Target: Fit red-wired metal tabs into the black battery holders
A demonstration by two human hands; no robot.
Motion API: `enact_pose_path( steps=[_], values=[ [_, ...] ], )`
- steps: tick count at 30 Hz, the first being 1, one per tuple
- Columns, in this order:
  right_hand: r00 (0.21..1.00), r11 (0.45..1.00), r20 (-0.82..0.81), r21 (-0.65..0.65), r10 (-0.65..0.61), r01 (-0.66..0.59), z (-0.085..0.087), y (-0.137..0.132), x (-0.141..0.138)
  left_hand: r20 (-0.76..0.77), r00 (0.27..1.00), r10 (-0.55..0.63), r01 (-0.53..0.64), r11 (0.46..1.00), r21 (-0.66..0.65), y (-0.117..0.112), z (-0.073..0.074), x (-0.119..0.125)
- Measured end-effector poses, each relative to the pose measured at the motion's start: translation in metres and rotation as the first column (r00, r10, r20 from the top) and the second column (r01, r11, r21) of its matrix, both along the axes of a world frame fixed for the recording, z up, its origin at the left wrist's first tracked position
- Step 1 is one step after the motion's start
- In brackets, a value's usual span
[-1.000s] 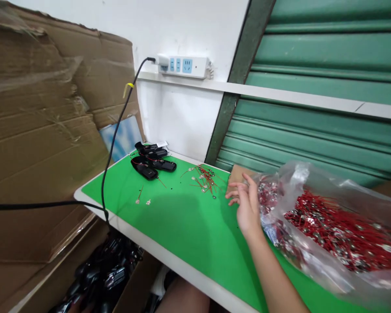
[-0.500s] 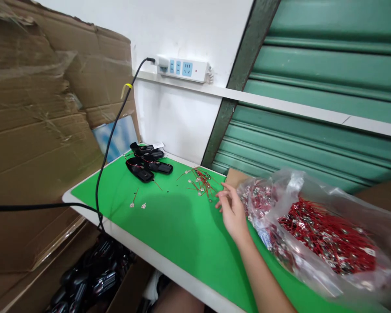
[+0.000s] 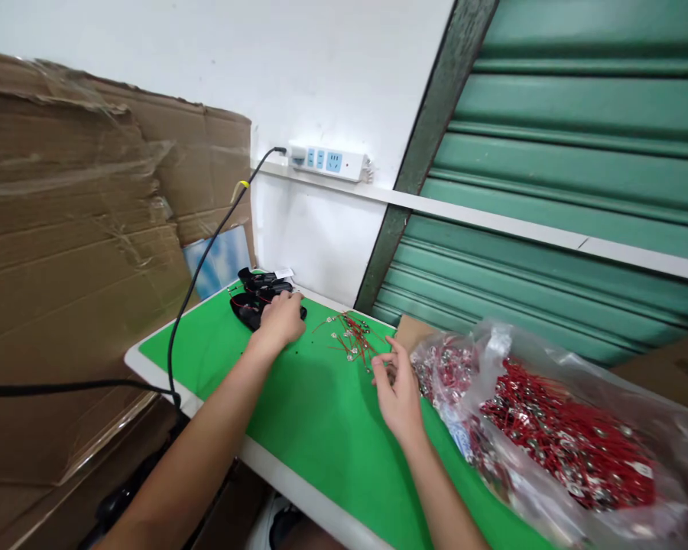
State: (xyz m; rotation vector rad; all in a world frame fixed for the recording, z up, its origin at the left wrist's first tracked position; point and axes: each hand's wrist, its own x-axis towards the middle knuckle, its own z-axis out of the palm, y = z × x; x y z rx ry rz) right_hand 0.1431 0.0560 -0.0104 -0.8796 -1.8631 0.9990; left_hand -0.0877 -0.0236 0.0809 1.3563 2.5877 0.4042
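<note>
Black housings point(image 3: 244, 313), left of centre: look light, stiff, a bit slick, I'd take them by the long edges, off the fragile thin leads
Left hand point(image 3: 283, 318) over them, fingertips hidden, can't tell if gripping
Right hand point(image 3: 400, 391), lower right of centre, fingers loosely spread near red-wired parts point(image 3: 354, 336)
White tag point(image 3: 284, 273) unreadable from here, no brand legible

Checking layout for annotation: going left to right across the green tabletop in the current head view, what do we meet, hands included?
Left hand → loose pile of red-wired parts → right hand → translucent plastic bag filled with more such parts.
</note>
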Motion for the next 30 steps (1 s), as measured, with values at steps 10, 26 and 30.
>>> enact_pose_path(
  steps=[10, 26, 30],
  values=[
    [0.998, 1.000, -0.067, -0.019, -0.006, 0.004, 0.007, -0.003, -0.002, -0.082, 0.994, -0.075, 0.049, 0.959, -0.279, 0.047, -0.011, -0.035],
    [0.998, 1.000, -0.058, 0.018, 0.004, -0.003, 0.006, -0.008, -0.004, -0.200, 0.955, -0.218, 0.160, 0.950, -0.270, 0.030, 0.001, -0.034],
    [0.998, 1.000, -0.063, -0.007, 0.021, -0.021, 0.007, -0.010, -0.004, -0.253, 0.946, -0.204, 0.199, 0.979, -0.046, 0.029, 0.029, -0.014]
  ],
)
